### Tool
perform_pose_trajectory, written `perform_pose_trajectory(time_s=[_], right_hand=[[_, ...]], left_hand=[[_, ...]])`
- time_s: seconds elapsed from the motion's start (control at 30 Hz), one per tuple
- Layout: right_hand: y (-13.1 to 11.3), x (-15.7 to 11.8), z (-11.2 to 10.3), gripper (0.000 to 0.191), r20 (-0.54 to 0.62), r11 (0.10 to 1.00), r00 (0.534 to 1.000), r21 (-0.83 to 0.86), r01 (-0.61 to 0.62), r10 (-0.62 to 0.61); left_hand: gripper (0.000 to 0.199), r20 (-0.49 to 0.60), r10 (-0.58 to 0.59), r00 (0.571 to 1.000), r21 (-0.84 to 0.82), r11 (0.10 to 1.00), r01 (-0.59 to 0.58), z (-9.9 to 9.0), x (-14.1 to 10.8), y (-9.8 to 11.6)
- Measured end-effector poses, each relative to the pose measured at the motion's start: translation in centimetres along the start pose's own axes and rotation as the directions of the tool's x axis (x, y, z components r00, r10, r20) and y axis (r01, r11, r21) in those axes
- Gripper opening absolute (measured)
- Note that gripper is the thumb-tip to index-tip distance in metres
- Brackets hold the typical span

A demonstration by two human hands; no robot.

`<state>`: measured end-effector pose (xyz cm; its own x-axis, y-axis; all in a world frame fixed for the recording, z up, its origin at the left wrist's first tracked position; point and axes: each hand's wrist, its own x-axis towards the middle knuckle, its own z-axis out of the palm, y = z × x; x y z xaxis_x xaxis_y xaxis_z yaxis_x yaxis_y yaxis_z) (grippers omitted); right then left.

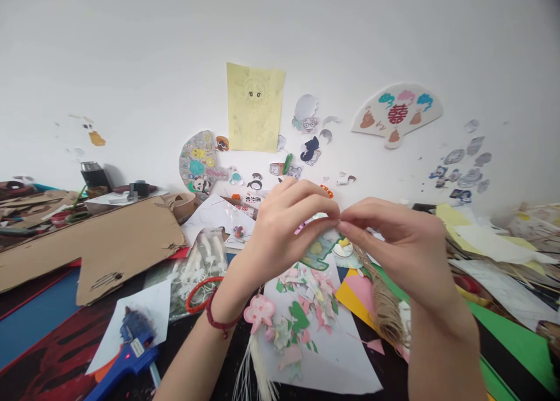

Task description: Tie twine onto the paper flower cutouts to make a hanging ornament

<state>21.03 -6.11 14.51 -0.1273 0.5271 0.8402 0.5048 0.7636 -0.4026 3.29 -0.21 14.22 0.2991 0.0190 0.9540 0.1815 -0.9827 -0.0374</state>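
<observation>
Over the far end of the white paper sheet (350,366), the left hand (291,217) and right hand (396,237) meet in narrow pinches; what they grip, I cannot tell. The pale-green, dark-green-edged flat piece (318,252) is below, nearer the left, its long axis partly hidden.

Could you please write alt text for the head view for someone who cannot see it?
The left hand and right hand meet fingertip to fingertip by a partly hidden green-edged cutout, above pink and green paper scraps on a white sheet. A blue glue gun lies at lower left; a yellow drawing hangs on the wall.
</observation>
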Motion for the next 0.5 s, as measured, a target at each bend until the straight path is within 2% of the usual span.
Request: perform_pose_trajectory(time_s=[0.13, 0.37, 0.5], right_hand=[[0.01, -0.05, -0.03, 0.009, 0.010, 1.000, 1.000, 0.017, -0.003, 0.003], [0.01, -0.11, 0.14, 0.010, 0.001, 1.000, 1.000, 0.006, 0.007, -0.007], [-0.01, -0.06, 0.18, 0.008, -0.003, 1.000, 1.000, -0.009, -0.005, 0.005]], left_hand=[[0.002, -0.014, 0.092, 0.996, 0.125, 0.988, -0.089, -0.04, -0.12, -0.27], [0.005, 0.030, 0.090, 0.996, 0.159, 0.983, -0.093, -0.66, -0.14, -0.21], [0.004, 0.017, 0.103, 0.995, 0.204, 0.973, -0.105, -0.76, -0.03, -0.10]])
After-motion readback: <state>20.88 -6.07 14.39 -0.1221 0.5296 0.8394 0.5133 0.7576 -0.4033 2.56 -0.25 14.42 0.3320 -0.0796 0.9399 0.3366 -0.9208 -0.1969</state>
